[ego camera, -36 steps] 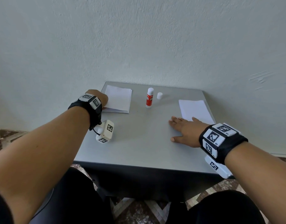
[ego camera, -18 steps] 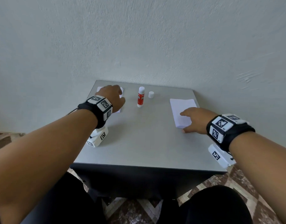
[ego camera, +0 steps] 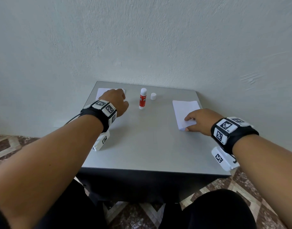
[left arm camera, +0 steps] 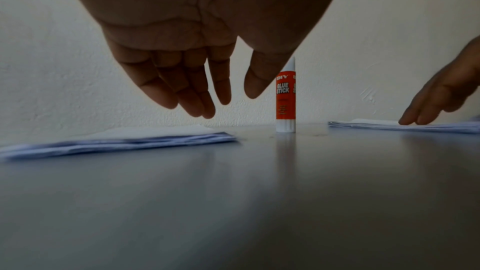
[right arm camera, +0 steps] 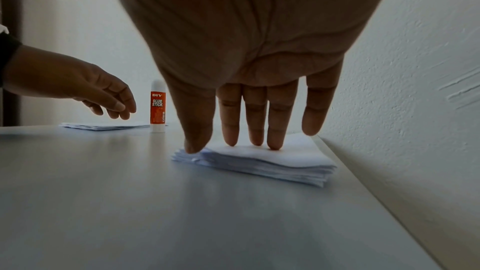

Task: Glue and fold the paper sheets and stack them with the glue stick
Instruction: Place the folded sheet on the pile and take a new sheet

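Note:
A red and white glue stick (ego camera: 143, 98) (left arm camera: 285, 98) (right arm camera: 157, 108) stands upright and uncapped near the back middle of the grey table (ego camera: 150, 142). Its white cap (ego camera: 153, 96) sits just to its right. A stack of white paper sheets (ego camera: 185, 111) (right arm camera: 262, 159) lies at the right; my right hand (ego camera: 197, 120) (right arm camera: 249, 130) rests straight fingertips on its near end. Another paper stack (ego camera: 100, 93) (left arm camera: 116, 141) lies at the back left. My left hand (ego camera: 115, 101) (left arm camera: 207, 89) hovers above it with relaxed fingers, holding nothing.
A textured white wall (ego camera: 142, 38) rises right behind the table. The table's right edge (right arm camera: 363, 192) runs close beside the right paper stack. Patterned floor tiles (ego camera: 9, 146) and my dark-clothed legs show below the front edge.
My left hand lifted off the left stack and shifted right toward the glue stick. My right hand slid from the bare table onto the right paper stack.

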